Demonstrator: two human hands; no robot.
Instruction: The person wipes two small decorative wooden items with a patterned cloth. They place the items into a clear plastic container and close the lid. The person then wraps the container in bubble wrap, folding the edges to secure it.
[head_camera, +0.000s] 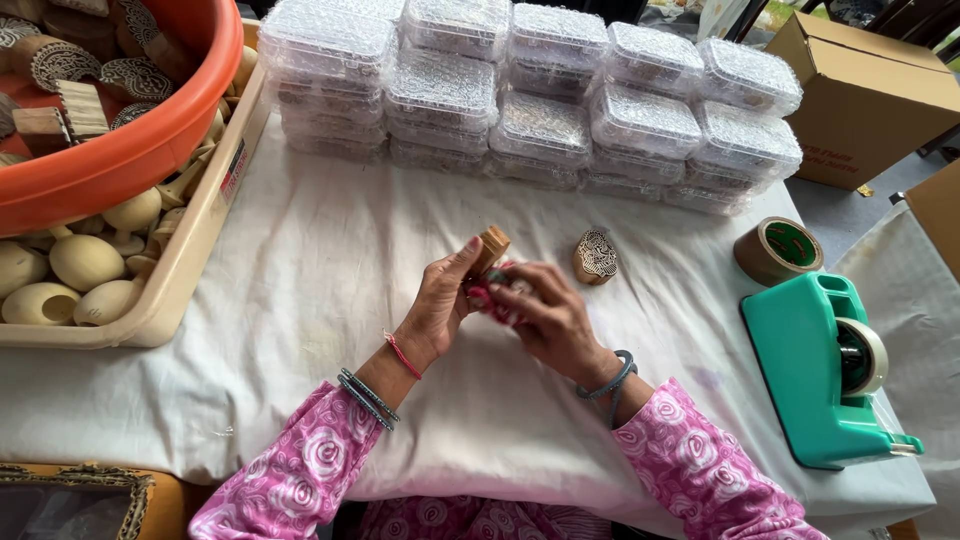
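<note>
Head view: left hand (440, 300) pinches a small wooden stamp block (491, 248) between thumb and fingers, block tilted up and away from the body. Right hand (548, 315) is curled around a pink-red cloth (492, 297) pressed against the block's lower part; fingers blurred, so exact contact is hard to read, but both hands are closed on these 2 items. Block and cloth sit in the air just above the white table cover (330, 260), centre of the table.

Judged step: wiping or wrapping the block with the cloth, mid-way. Next move likely calls for turning the block in the left fingers while the right keeps the cloth tight.

A 2nd carved stamp block (597, 256) stands just beside the right hand, apart from it. Stacked clear plastic boxes (540, 95) line the far edge. Left side: beige tray (175, 285) with plain wooden pieces, orange tub (150, 130) of carved blocks resting on it. Right side: teal tape dispenser (820, 370) near the table edge, brown tape roll (778, 250) behind it, cardboard box (865, 95) beyond. Open cloth lies in front of and left of the hands; right side is tighter.
</note>
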